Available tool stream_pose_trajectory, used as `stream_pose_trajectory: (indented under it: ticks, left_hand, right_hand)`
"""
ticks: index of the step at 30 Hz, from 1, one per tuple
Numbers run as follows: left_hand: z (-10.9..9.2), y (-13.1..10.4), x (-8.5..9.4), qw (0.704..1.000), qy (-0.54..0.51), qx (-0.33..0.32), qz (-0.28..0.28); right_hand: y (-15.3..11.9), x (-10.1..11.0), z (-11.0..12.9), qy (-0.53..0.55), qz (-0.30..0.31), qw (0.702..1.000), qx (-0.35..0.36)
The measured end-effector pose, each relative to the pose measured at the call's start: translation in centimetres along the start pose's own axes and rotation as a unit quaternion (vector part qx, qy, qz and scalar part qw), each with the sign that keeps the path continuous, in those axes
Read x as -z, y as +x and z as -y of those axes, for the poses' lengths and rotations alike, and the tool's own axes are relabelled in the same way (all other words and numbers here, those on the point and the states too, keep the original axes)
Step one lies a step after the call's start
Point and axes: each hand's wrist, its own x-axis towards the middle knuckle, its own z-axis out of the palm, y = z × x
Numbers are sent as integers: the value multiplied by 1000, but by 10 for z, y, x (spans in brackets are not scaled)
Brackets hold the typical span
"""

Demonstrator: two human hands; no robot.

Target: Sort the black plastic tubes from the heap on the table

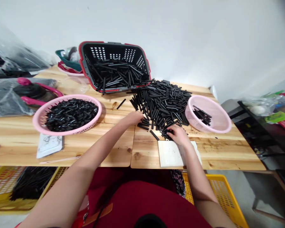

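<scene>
A large heap of short black sticks (pixel 166 101) lies on the wooden table. At the heap's front left edge is my left hand (pixel 136 117), its fingers bent down against a few sticks; what they hold is hidden. My right hand (pixel 178 134) is at the heap's front edge, with curled fingers on some black pieces too small to make out. Just below it, a pale board (pixel 170 154) lies under my right wrist. Behind the heap, a tipped dark basket with a red rim (pixel 87 74) holds more black sticks.
A pink basket (pixel 38 122) full of shiny black pieces stands left; a pink bowl (pixel 219 118) with several sticks stands right. A pink-handled kettle (pixel 35 91) and plastic bags are far left. Yellow crates (pixel 224 190) sit below the table's front edge (pixel 109 165).
</scene>
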Motion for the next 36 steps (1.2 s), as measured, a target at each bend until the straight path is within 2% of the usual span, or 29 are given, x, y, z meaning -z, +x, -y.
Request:
stream_pose_trajectory:
  ticks: [4, 7, 10, 13, 17, 21, 27, 31, 36]
  left_hand:
    - [-3, -3, 4, 1000, 0, 5, -7]
    - [-9, -13, 7, 999, -5, 18, -35]
    - [-20, -27, 2, 992, -91, 37, -73]
    - [-35, -38, -11, 971, -220, 21, -96]
    - [-56, -44, -29, 931, -354, -9, -95]
    - [-67, -47, -33, 894, -439, -10, -86]
    - [-71, -53, -27, 888, -453, -11, -73]
    - [-72, -54, -28, 885, -459, -3, -71]
    - [-73, -55, -28, 865, -498, 0, -59]
  right_hand:
    - [1, -5, 3, 14, 3, 1000, 5]
    - [1, -7, 2, 69, -8, 997, -25]
    - [1, -10, -2, 155, -36, 985, -66]
    - [3, -14, -2, 252, -50, 962, -94]
    - [7, -15, 8, 333, -42, 932, -135]
    - [10, -12, 19, 369, -52, 911, -175]
    - [11, -7, 35, 361, -89, 914, -163]
    - [11, -6, 48, 404, -117, 895, -150]
    - [9, -7, 53, 438, -118, 881, -136]
